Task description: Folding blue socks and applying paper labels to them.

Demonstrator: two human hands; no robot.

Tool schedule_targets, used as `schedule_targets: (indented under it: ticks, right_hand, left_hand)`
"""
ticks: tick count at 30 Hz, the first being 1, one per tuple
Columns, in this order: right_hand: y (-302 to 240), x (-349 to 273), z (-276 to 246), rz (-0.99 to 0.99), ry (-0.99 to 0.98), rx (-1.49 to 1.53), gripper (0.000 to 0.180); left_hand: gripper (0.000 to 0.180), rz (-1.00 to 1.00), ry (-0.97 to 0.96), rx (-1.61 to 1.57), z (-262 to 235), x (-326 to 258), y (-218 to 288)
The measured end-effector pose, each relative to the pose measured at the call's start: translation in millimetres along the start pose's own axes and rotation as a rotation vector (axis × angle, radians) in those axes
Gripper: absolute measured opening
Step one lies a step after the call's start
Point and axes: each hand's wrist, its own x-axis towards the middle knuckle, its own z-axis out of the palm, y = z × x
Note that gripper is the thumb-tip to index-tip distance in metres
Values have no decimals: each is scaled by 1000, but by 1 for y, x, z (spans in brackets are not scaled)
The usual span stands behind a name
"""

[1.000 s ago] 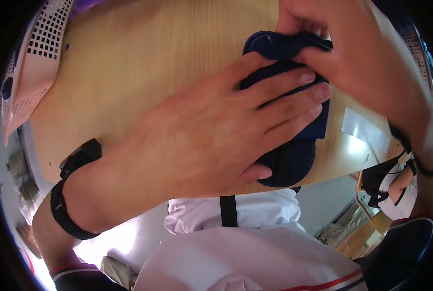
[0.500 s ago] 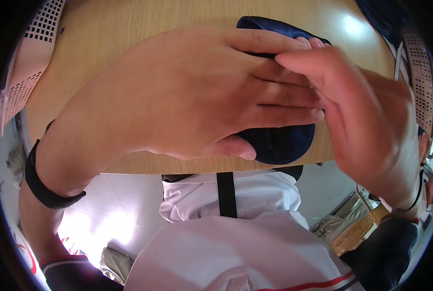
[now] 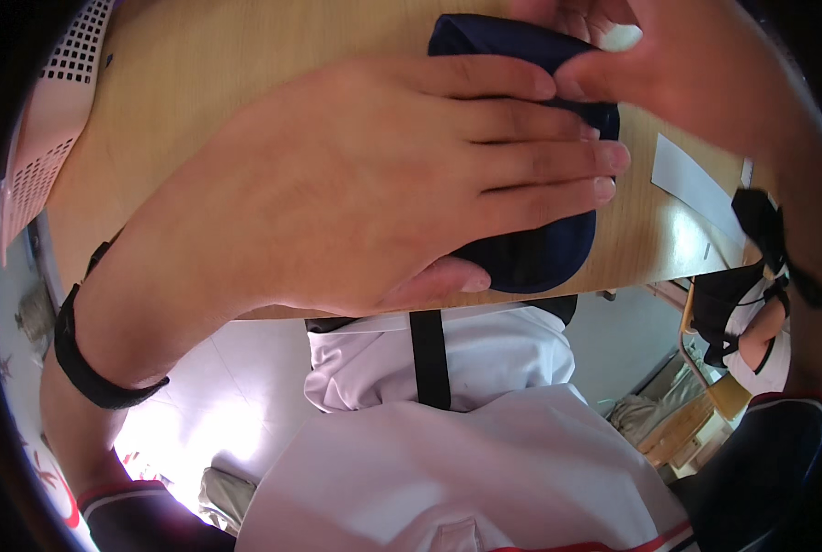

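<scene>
A folded piece of navy cloth (image 3: 544,253) with a rounded near end lies on the wooden table. My left hand (image 3: 411,175) rests flat across it, fingers stretched to the right and slightly apart, covering its middle. At the cloth's far right edge is my right hand (image 3: 669,69), thumb on top and fingertips just beyond the edge, bent in a pinch. The thumb tip almost meets my left index finger. Part of the right hand runs out of the picture at the top.
The wooden table (image 3: 199,92) has its near edge just before my body. A pink perforated basket (image 3: 57,120) stands at the far left. White paper (image 3: 692,189) lies on the right. Beyond it, another person's arm (image 3: 763,331) shows near a wooden stool (image 3: 683,432).
My right hand has moved up and away from above my left fingers to the cloth's far edge. The cloth and left hand sit slightly higher in view. Paper and another person now show at right.
</scene>
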Motion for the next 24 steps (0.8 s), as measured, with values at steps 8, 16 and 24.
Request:
schedule_targets:
  ticks: [8, 16, 24]
  right_hand:
    - [-273, 65, 108, -190, 46, -192, 20]
    - [-264, 46, 108, -402, 166, -297, 21]
    - [-259, 23, 126, -479, 339, -374, 35]
  left_hand:
    - [74, 78, 48, -19, 7, -11, 7]
    - [65, 93, 68, -91, 8, -11, 10]
    - [36, -58, 542, 36, -21, 4, 6]
